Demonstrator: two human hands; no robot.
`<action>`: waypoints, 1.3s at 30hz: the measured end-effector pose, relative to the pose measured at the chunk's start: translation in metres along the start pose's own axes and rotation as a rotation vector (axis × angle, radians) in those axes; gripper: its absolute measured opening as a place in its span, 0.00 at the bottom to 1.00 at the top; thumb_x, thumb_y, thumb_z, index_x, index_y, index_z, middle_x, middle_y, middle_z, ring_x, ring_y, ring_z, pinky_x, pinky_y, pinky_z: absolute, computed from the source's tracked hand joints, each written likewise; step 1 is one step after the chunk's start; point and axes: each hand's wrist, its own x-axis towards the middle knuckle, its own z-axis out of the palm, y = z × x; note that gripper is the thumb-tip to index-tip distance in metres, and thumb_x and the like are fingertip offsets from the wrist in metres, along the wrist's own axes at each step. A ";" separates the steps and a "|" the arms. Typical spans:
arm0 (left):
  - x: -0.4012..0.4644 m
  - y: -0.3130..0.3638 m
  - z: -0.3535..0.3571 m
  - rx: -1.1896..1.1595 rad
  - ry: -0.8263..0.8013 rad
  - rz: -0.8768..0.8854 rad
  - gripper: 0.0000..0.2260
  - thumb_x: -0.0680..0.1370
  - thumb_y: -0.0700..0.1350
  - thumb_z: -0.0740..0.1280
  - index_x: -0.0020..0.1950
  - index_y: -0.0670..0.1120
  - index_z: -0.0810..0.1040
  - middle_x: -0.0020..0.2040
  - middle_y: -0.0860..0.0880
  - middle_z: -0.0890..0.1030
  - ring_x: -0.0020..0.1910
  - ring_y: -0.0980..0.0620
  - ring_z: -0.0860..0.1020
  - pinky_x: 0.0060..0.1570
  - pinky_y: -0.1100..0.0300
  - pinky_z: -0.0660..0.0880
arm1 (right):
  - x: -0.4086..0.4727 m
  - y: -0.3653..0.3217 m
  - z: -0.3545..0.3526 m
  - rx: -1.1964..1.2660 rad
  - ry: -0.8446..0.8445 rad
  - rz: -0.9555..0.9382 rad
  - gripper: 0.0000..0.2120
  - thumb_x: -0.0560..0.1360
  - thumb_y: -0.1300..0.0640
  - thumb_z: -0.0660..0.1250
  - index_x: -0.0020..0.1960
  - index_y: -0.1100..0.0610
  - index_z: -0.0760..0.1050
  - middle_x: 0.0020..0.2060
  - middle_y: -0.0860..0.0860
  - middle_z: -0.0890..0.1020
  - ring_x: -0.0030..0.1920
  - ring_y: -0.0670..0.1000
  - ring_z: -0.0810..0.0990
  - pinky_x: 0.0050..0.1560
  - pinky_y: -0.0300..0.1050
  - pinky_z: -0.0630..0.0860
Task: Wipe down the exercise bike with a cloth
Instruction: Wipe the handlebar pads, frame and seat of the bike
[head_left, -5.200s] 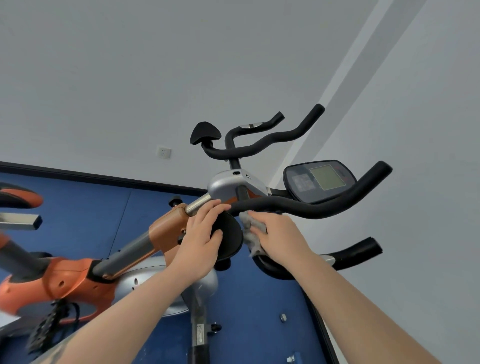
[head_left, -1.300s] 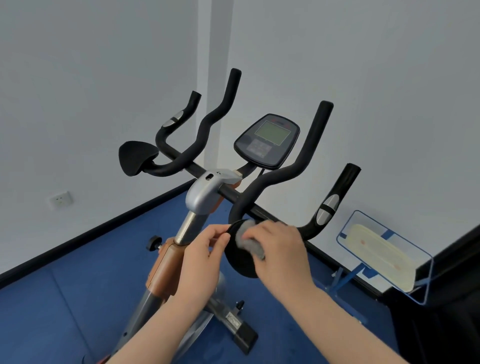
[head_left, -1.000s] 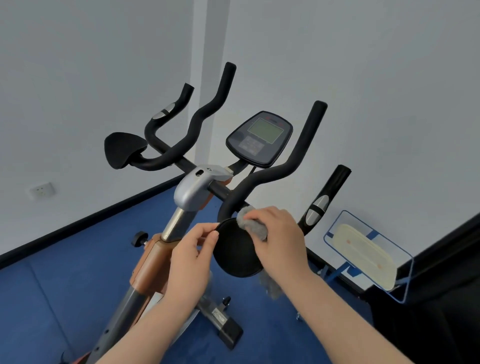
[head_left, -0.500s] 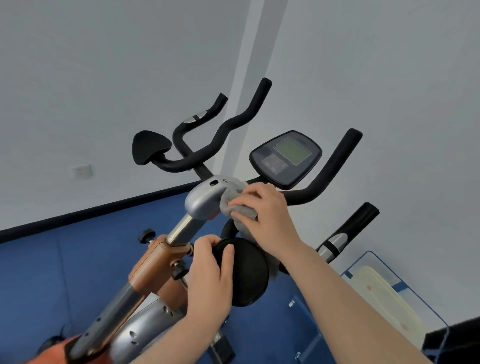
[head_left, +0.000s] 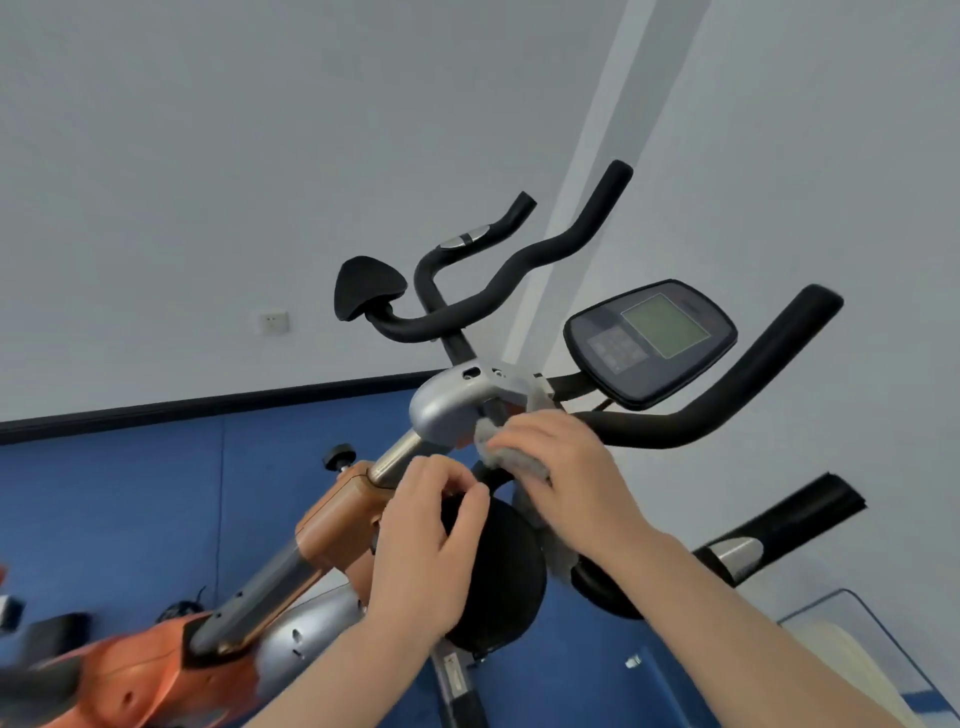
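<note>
On the blue floor (head_left: 119, 499) beside a pale grey wall (head_left: 208, 156) stands the exercise bike (head_left: 332, 525), seen from above and behind its handlebars. Its orange-and-silver frame runs as a long slanted post from lower left up to a smooth silver clamp housing (head_left: 452, 405) at centre. From there, matte black foam handlebars (head_left: 691, 421) curve away toward the wall, ends pointing upward. A rounded black console (head_left: 649, 343) with a greenish screen tilts toward the viewer. A black padded elbow rest (head_left: 366, 286) sits at the far left end of the bars, and a round one (head_left: 498, 571) lies nearest.

The right hand (head_left: 566, 478) has its fingers curled around a crumpled grey cloth (head_left: 506, 452), pressing it against the bar just under the silver housing. The left hand (head_left: 431, 545) rests on the near round pad, its fingers bent over the pad's upper edge, gripping it. A white wall socket (head_left: 274, 322) is on the wall at left.
</note>
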 end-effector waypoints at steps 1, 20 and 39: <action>0.007 0.004 0.001 0.026 -0.001 0.024 0.03 0.76 0.54 0.62 0.42 0.60 0.71 0.43 0.57 0.76 0.46 0.57 0.75 0.43 0.65 0.70 | 0.000 -0.004 0.001 -0.015 -0.066 -0.080 0.11 0.72 0.65 0.71 0.53 0.55 0.82 0.50 0.48 0.82 0.53 0.51 0.78 0.58 0.46 0.73; 0.022 0.007 0.013 0.214 -0.029 -0.078 0.10 0.75 0.47 0.62 0.46 0.64 0.70 0.45 0.63 0.75 0.41 0.63 0.74 0.36 0.65 0.66 | 0.004 -0.003 -0.012 -0.009 -0.049 0.160 0.08 0.76 0.60 0.68 0.53 0.53 0.83 0.49 0.45 0.82 0.52 0.48 0.77 0.57 0.46 0.71; 0.022 0.005 0.009 0.161 -0.055 -0.106 0.08 0.74 0.49 0.60 0.46 0.65 0.72 0.47 0.66 0.73 0.34 0.60 0.75 0.32 0.63 0.68 | -0.003 0.008 -0.028 -0.040 0.099 0.370 0.13 0.74 0.64 0.69 0.56 0.52 0.83 0.55 0.47 0.81 0.59 0.48 0.76 0.59 0.31 0.65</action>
